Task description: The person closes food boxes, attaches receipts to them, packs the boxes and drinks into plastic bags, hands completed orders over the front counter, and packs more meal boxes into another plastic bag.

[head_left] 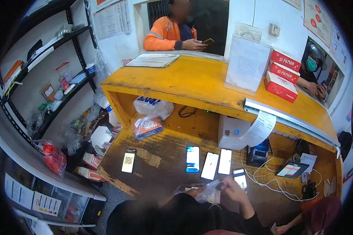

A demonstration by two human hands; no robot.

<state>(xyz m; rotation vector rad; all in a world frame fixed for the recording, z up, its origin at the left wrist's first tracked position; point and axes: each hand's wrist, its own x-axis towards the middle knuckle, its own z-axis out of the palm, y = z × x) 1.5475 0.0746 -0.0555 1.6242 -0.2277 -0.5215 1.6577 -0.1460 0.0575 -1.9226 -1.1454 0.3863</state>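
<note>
My right hand [235, 190] is at the front edge of the desk, its fingers closed on the top of a clear plastic bag [208, 191]. Partly hidden behind the bag, my left hand [193, 192] holds its lower left side. Something pale and reddish shows through the plastic, too unclear to name. Beyond the bag lie a blue-screened phone [192, 159] and two white-screened phones, one [210, 166] beside the other [225, 161]. Another phone [240, 178] lies just behind my right hand. Farther left is a phone showing a QR code [128, 161].
A receipt printer [258, 153], white cables and a tablet [292, 169] occupy the right side. Red boxes [281, 87] are stacked on the yellow counter [176, 80]. A person in an orange jacket [161, 35] holds a phone at the window. Another person's hand [283, 228] is at lower right.
</note>
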